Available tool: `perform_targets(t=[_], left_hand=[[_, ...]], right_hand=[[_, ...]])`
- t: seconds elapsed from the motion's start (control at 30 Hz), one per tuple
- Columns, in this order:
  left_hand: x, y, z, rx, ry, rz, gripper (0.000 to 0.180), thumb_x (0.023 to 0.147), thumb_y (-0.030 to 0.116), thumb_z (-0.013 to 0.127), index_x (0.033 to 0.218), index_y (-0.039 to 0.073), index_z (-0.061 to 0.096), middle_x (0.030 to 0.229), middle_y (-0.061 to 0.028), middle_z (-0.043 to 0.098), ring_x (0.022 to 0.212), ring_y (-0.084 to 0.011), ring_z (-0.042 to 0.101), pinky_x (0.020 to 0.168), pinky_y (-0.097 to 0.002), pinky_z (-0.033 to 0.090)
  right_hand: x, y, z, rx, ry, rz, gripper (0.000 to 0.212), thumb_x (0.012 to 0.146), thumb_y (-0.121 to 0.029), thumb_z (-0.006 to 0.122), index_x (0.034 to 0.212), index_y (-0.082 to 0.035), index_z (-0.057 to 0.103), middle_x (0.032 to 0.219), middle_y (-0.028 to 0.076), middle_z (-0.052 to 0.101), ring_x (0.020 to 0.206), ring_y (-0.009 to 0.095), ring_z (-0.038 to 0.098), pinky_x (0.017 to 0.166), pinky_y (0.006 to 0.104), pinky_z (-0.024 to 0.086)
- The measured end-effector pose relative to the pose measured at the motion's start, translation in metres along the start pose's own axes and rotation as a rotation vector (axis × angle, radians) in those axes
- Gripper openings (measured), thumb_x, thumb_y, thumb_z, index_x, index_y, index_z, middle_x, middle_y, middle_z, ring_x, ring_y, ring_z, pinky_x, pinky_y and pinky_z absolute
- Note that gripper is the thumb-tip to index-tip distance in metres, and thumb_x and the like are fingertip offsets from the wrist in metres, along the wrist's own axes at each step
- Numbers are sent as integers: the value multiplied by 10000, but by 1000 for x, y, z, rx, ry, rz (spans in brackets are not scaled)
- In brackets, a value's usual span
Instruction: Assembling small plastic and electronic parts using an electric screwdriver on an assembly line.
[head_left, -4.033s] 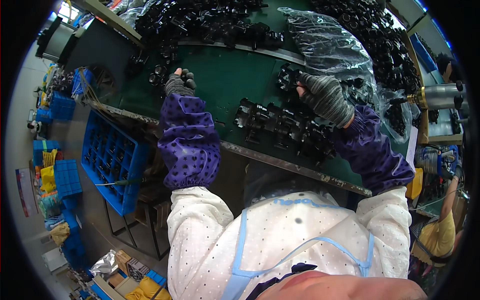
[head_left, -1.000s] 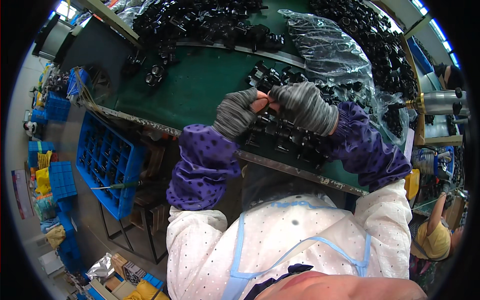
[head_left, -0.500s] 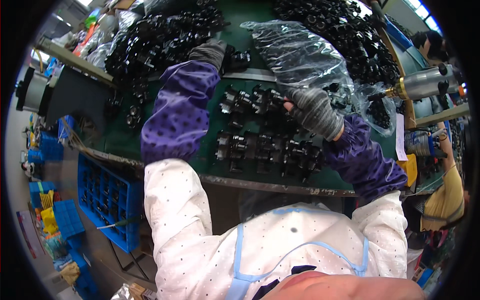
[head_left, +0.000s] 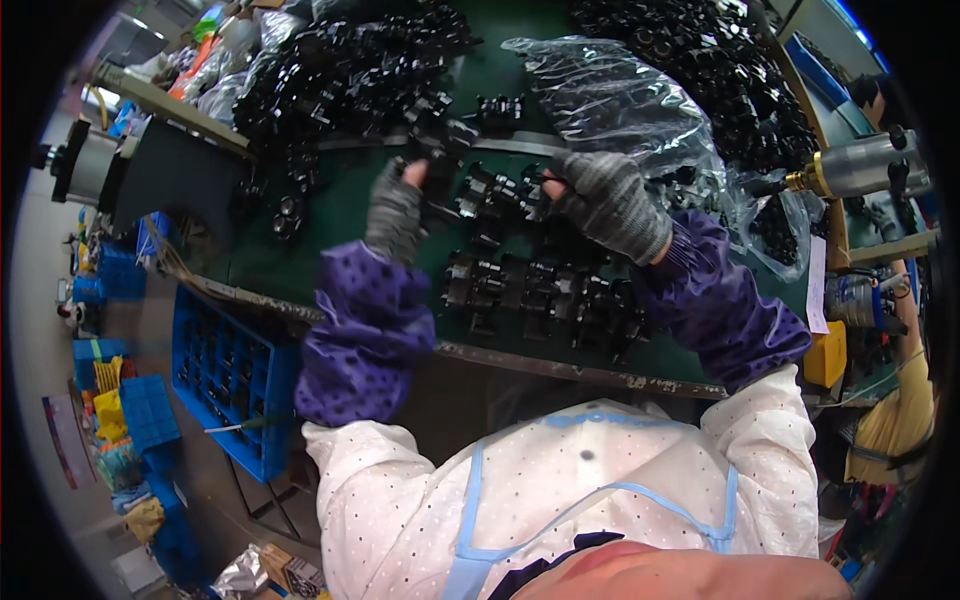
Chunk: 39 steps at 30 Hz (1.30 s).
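My left hand [head_left: 395, 208], in a grey fingerless glove, grips a black glossy part [head_left: 447, 143] above the green table [head_left: 330, 245]; motion smears it slightly. To its right, my right hand [head_left: 612, 200], gloved the same way, has thumb and fingers closed at the right end of the upper row of black parts [head_left: 490, 190]. What sits between those fingertips is partly hidden by the hand. Closer to me lies a second row of similar black parts [head_left: 540, 290], set side by side. A single black part [head_left: 500, 112] rests beyond the metal strip [head_left: 515, 143].
Heaps of black parts [head_left: 340, 75] rise at the far left and far right [head_left: 690, 40]. A clear plastic bag [head_left: 630, 95] spreads between them. Metal cylinder devices flank the table, one at right [head_left: 865, 163]. A blue divided crate [head_left: 265, 410] stands below left. A co-worker's arm [head_left: 905, 400] shows at right.
My left hand has come back from the far left heap toward me, bringing a black part. My right hand has shifted slightly left along the upper row.
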<state>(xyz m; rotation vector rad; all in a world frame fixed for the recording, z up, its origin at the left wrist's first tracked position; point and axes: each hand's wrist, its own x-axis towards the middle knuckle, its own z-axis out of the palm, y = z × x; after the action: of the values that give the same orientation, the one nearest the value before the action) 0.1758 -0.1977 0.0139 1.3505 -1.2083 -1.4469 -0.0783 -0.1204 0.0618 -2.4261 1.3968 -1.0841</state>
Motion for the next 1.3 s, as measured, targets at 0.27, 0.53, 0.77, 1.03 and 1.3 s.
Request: perform_targets(t=[0.27, 0.53, 0.77, 1.03, 1.3], left_hand=[[-74, -13, 36, -359, -90, -199, 223, 896, 283, 563, 929, 64, 580, 697, -11, 593, 490, -92, 556, 372, -208, 446], [-87, -19, 40, -590, -158, -260, 234, 851, 331, 610, 872, 98, 603, 618, 26, 556, 397, -73, 482, 318, -190, 370], [-88, -22, 35, -584, -219, -289, 228, 836, 332, 625, 828, 106, 594, 604, 22, 537, 385, -81, 471, 314, -193, 361], [-96, -40, 41, -497, -72, -82, 279, 878, 306, 596, 1032, 96, 496, 636, -2, 554, 402, -99, 502, 300, -216, 358], [-90, -45, 2, -283, -104, -95, 375, 874, 367, 614, 1099, 88, 503, 739, 19, 596, 485, -44, 522, 364, -171, 375]], right_hand=[[15, -40, 22, -288, -64, -141, 122, 786, -150, 632, 828, -41, 598, 629, 113, 568, 553, 285, 578, 487, 364, 447], [10, -46, 24, -407, 59, -211, 128, 789, -179, 611, 767, -66, 555, 600, 81, 516, 530, 266, 536, 467, 385, 409], [15, -66, 25, -639, -3, -286, 97, 779, -142, 575, 833, -62, 578, 604, 47, 516, 536, 214, 538, 465, 340, 422], [22, -69, 18, 182, -291, 51, 314, 848, -118, 609, 1107, 19, 496, 838, 190, 637, 744, 263, 664, 609, 338, 520], [13, -65, 37, -425, -95, -271, 337, 848, -381, 601, 974, -71, 566, 675, 95, 597, 524, 267, 574, 474, 363, 459]])
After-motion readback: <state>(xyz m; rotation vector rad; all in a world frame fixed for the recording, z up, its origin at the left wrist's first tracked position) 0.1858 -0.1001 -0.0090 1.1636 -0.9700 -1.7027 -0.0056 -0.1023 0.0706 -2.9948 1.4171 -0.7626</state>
